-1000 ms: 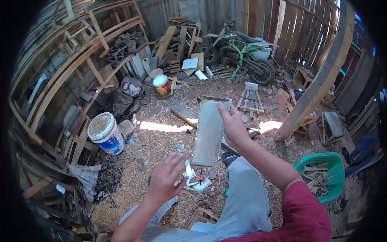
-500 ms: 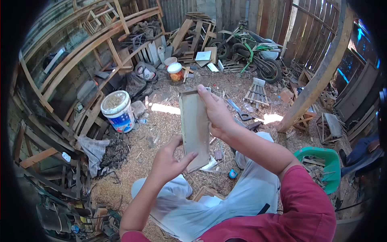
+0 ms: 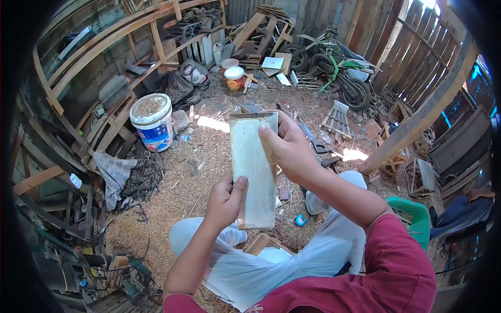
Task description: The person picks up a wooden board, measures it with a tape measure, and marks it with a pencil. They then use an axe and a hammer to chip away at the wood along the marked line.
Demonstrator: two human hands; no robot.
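A flat, pale rectangular board [image 3: 254,172] is held upright in front of me, its broad face turned toward me. My right hand [image 3: 289,148] grips its upper right edge, thumb flat on the face and fingers behind. Lower down on the left edge, my left hand [image 3: 226,200] pinches it with the thumb in front; its other fingers are partly hidden. Below, between my legs, lies a wooden frame [image 3: 255,244] with a white piece in it. A blue tape measure [image 3: 300,220] rests on the ground by my right leg, and a handsaw [image 3: 317,146] lies farther out.
Wood shavings cover the ground. A white bucket [image 3: 151,122] stands left, a smaller tub [image 3: 234,78] farther back. At right are a wooden post [image 3: 417,112], a green basin [image 3: 417,216] and another person's leg [image 3: 464,216]. A motorbike [image 3: 339,70] stands behind.
The board has turned to face me more squarely. My left thumb has closed onto its edge, and my right thumb has shifted onto its face. The view has tilted slightly down.
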